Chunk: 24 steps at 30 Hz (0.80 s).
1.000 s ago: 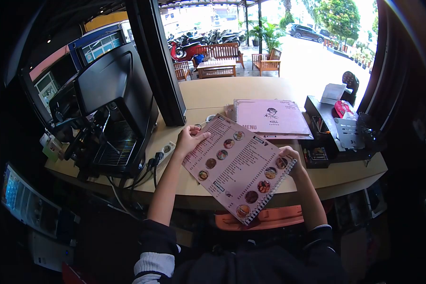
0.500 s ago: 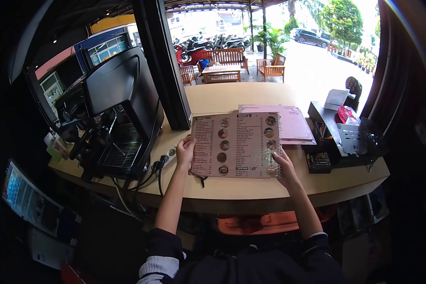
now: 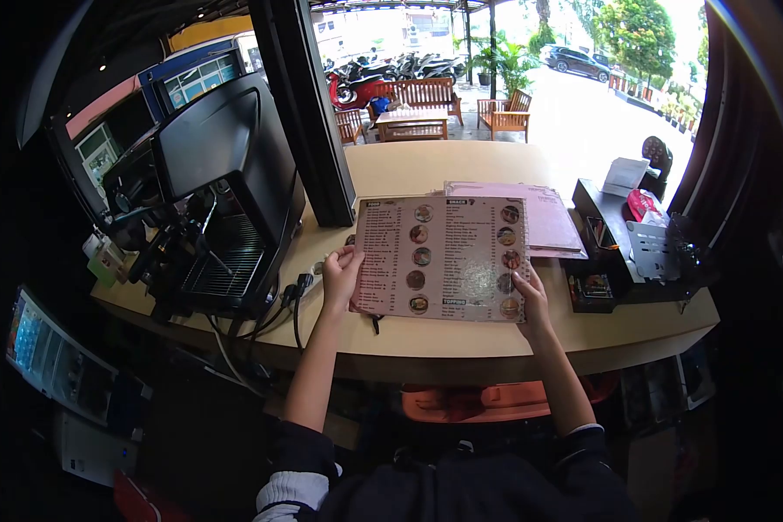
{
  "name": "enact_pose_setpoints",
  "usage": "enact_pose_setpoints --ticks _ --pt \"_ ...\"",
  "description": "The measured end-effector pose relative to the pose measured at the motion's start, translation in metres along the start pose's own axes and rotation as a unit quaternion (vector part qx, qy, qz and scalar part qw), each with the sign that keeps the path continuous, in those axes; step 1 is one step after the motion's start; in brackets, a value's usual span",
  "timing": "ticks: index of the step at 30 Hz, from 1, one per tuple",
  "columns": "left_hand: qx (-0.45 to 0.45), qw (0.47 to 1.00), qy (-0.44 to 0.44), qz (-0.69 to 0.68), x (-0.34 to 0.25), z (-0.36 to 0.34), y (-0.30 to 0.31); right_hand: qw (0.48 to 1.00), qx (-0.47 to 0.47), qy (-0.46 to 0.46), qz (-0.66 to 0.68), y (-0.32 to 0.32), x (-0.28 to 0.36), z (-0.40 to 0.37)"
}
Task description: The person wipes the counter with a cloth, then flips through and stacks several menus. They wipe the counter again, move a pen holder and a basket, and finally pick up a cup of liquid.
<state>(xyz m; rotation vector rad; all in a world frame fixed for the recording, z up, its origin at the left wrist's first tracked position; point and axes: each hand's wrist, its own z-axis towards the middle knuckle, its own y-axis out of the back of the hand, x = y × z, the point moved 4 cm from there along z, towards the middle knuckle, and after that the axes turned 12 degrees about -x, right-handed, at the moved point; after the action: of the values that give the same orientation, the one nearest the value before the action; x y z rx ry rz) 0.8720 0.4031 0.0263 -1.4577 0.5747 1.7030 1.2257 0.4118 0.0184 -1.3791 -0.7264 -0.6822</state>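
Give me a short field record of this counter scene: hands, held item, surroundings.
left hand: grips the left edge of the laminated menu
right hand: grips the menu's lower right corner
menu: printed side up, over the counter; whether it touches it is unclear
behind: pink menus stacked on the counter
left side: coffee machine
right side: black organizer
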Motion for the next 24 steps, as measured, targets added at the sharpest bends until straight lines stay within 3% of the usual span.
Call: enact_pose_setpoints --ticks 5,8,11,12,14,15,17,18,20,21,23,24 --pt "0.030 0.998 0.057 0.020 0.005 -0.004 0.002 1.000 0.013 0.007 -0.006 0.002 0.001 0.000" --pt "0.080 0.996 0.039 0.010 -0.020 -0.024 -0.010 0.999 0.037 0.015 -0.022 -0.002 0.006 0.000" --pt "0.037 0.999 0.038 0.010 -0.041 -0.032 0.010 0.997 0.051 0.028 -0.054 -0.021 0.017 -0.005" --pt "0.074 0.992 0.070 -0.076 -0.045 -0.030 0.018 0.997 0.054 0.030 -0.052 -0.026 0.020 -0.007" --pt "0.066 0.989 0.067 -0.115 -0.050 -0.032 0.033 0.985 0.142 -0.041 0.090 -0.042 0.019 -0.012" --pt "0.059 0.984 0.068 -0.155 -0.060 -0.036 0.041 0.984 0.148 -0.042 0.092 -0.048 0.015 -0.012" --pt "0.052 0.983 0.069 -0.160 -0.074 -0.040 0.064 0.931 0.340 0.046 0.127 -0.069 0.009 -0.024" --pt "0.051 0.980 0.074 -0.178 -0.079 -0.042 0.077 0.950 0.300 0.048 0.069 -0.058 -0.022 -0.008" --pt "0.033 0.980 0.065 -0.185 -0.080 -0.041 0.109 0.946 0.285 0.147 -0.039 -0.102 -0.029 -0.027" --pt "0.024 0.981 0.059 -0.183 -0.083 -0.043 0.126 0.938 0.251 0.198 -0.132 -0.117 -0.034 -0.033" --pt "-0.012 0.977 0.080 -0.196 -0.085 -0.049 0.158 0.875 0.272 0.306 -0.258 -0.140 -0.057 -0.027" --pt "-0.044 0.975 0.081 -0.204 -0.091 -0.056 0.172 0.875 0.268 0.287 -0.284 -0.153 -0.058 -0.029"
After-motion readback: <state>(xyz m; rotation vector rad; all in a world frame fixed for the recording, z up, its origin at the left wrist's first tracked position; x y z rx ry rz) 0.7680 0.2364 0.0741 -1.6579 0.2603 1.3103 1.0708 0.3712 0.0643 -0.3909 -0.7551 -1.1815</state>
